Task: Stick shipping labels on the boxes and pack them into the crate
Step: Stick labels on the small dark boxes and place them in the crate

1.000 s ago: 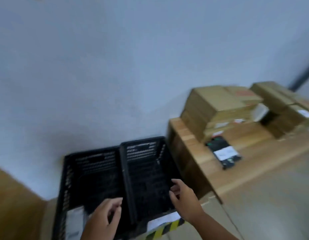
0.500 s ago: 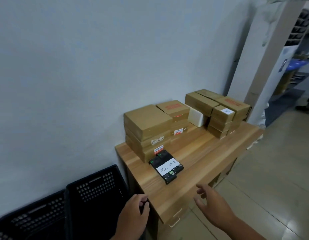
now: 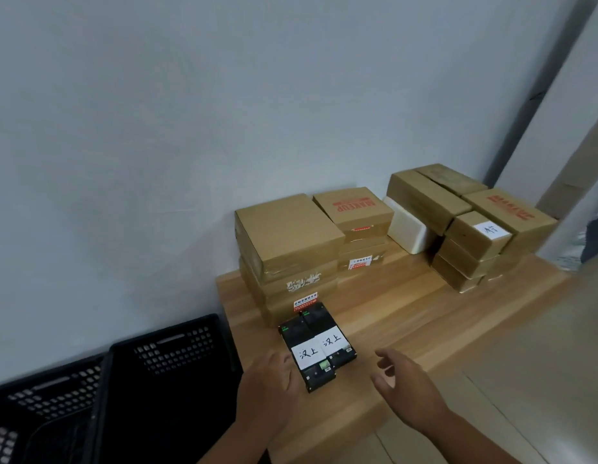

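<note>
1. Reaching for the two black boxes (image 3: 316, 346) is the step you appear to be on. They lie flat and side by side near the front of the wooden table (image 3: 408, 313), each with a white label (image 3: 307, 354) on top.
2. Your left hand (image 3: 271, 380) is at the left edge of the nearer box with its fingers loosely extended. Blur hides whether they touch it.
3. Your right hand (image 3: 404, 386) hovers to the right, apart from the boxes, with fingers spread and holding nothing.
4. These two look labelled and ready to pack. What shows of the black crate (image 3: 170, 380), on the floor just beside the table's left end, holds no box, so packing seems barely begun.
5. The cardboard cartons (image 3: 287, 236) stacked against the wall look like the bulk of what is left. Only one small carton (image 3: 475, 234) on the right shows a similar white label on top.
6. A white foam block (image 3: 406, 229) sits between the two carton stacks, and a second crate (image 3: 40, 406) stands further left.
7. The table corner and the crate's raised rim lie between the boxes and the crate's inside, so you will likely need to lift the boxes clear over both.
</note>
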Demonstrator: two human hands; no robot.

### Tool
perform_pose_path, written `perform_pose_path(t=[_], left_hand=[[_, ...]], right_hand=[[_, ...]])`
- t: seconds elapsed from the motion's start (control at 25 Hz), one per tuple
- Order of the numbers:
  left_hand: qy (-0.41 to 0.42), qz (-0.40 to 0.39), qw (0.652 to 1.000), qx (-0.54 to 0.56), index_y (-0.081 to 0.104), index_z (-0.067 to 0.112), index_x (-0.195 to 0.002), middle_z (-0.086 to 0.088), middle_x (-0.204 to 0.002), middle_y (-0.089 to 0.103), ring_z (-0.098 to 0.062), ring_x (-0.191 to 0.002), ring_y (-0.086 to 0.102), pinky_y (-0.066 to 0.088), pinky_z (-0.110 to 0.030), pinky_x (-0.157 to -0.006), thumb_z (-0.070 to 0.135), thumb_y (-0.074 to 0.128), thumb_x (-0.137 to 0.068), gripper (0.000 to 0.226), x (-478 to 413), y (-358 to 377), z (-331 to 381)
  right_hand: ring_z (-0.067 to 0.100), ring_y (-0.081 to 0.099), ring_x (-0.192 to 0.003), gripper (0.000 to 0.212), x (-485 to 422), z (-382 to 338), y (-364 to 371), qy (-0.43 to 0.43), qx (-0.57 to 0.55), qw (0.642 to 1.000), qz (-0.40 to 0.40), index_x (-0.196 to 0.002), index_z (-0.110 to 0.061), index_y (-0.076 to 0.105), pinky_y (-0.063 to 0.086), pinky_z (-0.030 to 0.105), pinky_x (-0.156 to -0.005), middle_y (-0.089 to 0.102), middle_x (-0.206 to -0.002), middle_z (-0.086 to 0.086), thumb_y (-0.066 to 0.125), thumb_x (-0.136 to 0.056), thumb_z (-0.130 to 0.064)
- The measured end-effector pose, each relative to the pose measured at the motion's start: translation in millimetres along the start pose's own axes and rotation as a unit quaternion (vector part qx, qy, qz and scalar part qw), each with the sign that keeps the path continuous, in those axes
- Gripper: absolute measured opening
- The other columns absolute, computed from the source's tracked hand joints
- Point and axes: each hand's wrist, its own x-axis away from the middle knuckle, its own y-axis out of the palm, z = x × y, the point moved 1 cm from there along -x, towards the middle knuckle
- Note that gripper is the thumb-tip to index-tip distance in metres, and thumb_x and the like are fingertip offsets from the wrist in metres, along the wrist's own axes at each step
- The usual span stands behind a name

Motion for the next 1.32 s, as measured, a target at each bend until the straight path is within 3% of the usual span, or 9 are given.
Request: perform_pose_path(t=[0.2, 0.32, 0.48, 0.6, 0.76, 0.92, 1.12, 1.24, 1.32], left_hand=[[-0.038, -0.018, 0.999, -0.021, 0.058, 0.034, -0.128, 0.015, -0.125, 0.058, -0.006, -0.111, 0.057, 0.047, -0.027, -0.09, 0.044, 0.047, -0.099, 0.033, -41.5, 32.4, 4.7], [-0.074, -0.025, 0.996, -0.036, 0.056, 0.037, -0.128, 0.018, -0.125, 0.056, -0.003, -0.112, 0.056, 0.046, -0.025, -0.09, 0.049, 0.044, -0.098, 0.034, -54.2, 47.4, 8.2], [-0.158, 0.007, 0.987, -0.035, 0.06, 0.038, -0.123, 0.018, -0.119, 0.058, -0.006, -0.111, 0.057, 0.046, -0.024, -0.085, 0.047, 0.049, -0.096, 0.031, -68.2, 71.1, 11.2], [-0.216, 0.026, 0.976, -0.006, 0.062, 0.036, -0.126, 0.016, -0.121, 0.059, -0.007, -0.11, 0.057, 0.05, -0.028, -0.086, 0.043, 0.054, -0.095, 0.033, -75.4, 92.5, 6.3], [-0.233, -0.01, 0.972, -0.004, 0.055, 0.035, -0.135, 0.014, -0.124, 0.058, -0.007, -0.113, 0.054, 0.047, -0.026, -0.091, 0.047, 0.051, -0.097, 0.04, -78.6, 114.5, 1.4], [-0.296, -0.039, 0.951, 0.073, 0.046, 0.032, -0.144, 0.012, -0.133, 0.057, -0.007, -0.118, 0.053, 0.044, -0.022, -0.091, 0.045, 0.054, -0.098, 0.048, -81.1, 127.5, -0.9], [-0.332, -0.054, 0.933, 0.127, 0.044, 0.031, -0.146, 0.012, -0.135, 0.054, -0.007, -0.121, 0.052, 0.048, -0.027, -0.1, 0.046, 0.058, -0.097, 0.053, -76.7, 132.2, -4.4], [-0.34, -0.069, 0.927, 0.143, 0.044, 0.03, -0.146, 0.012, -0.134, 0.05, -0.008, -0.121, 0.051, 0.049, -0.031, -0.103, 0.047, 0.06, -0.095, 0.056, -73.1, 132.7, -4.1], [-0.349, -0.068, 0.921, 0.157, 0.044, 0.03, -0.146, 0.01, -0.134, 0.048, -0.009, -0.123, 0.051, 0.049, -0.033, -0.104, 0.046, 0.062, -0.095, 0.057, -71.2, 133.4, -3.5]], right_hand=[[-0.002, 0.058, -0.089, 0.035, -70.3, 0.6, 15.6, -0.039, -0.011, 0.998, -0.054, -0.123, -0.035, 0.058, 0.05, 0.021, -0.08, 0.06, -0.098, -0.021, 0.069, -0.089, -0.031], [0.001, 0.06, -0.089, 0.028, -108.1, 10.6, 27.9, -0.056, -0.002, 0.994, -0.095, -0.113, -0.039, 0.058, 0.051, 0.021, -0.077, 0.061, -0.098, -0.02, 0.07, -0.089, -0.032], [0.001, 0.057, -0.093, 0.039, -157.8, 34.4, 54.7, -0.058, -0.004, 0.988, -0.141, -0.126, -0.031, 0.058, 0.044, 0.016, -0.07, 0.063, -0.111, -0.013, 0.069, -0.09, -0.039], [0.008, 0.055, -0.1, 0.047, -184.0, 52.1, 78.7, -0.051, -0.015, 0.987, -0.152, -0.131, -0.021, 0.058, 0.047, 0.023, -0.083, 0.06, -0.12, -0.002, 0.072, -0.089, -0.037], [0.027, 0.054, -0.122, 0.06, -207.7, 65.6, 101.6, -0.008, -0.03, 0.983, -0.18, -0.136, -0.007, 0.056, 0.049, 0.044, -0.102, 0.056, -0.132, 0.012, 0.076, -0.087, -0.035], [0.017, 0.065, -0.103, 0.05, -215.0, 63.4, 115.2, 0.038, -0.095, 0.972, -0.21, -0.126, -0.015, 0.06, 0.059, 0.039, -0.09, 0.065, -0.119, 0.007, 0.079, -0.084, -0.034], [-0.003, 0.063, -0.082, 0.036, -210.2, 63.2, 123.6, 0.075, -0.149, 0.968, -0.188, -0.118, -0.014, 0.064, 0.049, 0.01, -0.061, 0.069, -0.099, -0.007, 0.078, -0.087, -0.028], [0.0, 0.067, -0.077, 0.026, -209.2, 66.0, 125.5, 0.123, -0.195, 0.953, -0.196, -0.111, -0.016, 0.068, 0.047, 0.009, -0.05, 0.072, -0.093, -0.008, 0.076, -0.089, -0.028], [0.003, 0.069, -0.076, 0.018, -209.1, 68.5, 125.4, 0.153, -0.22, 0.943, -0.199, -0.104, -0.016, 0.07, 0.048, 0.012, -0.051, 0.074, -0.09, -0.005, 0.075, -0.09, -0.025]])
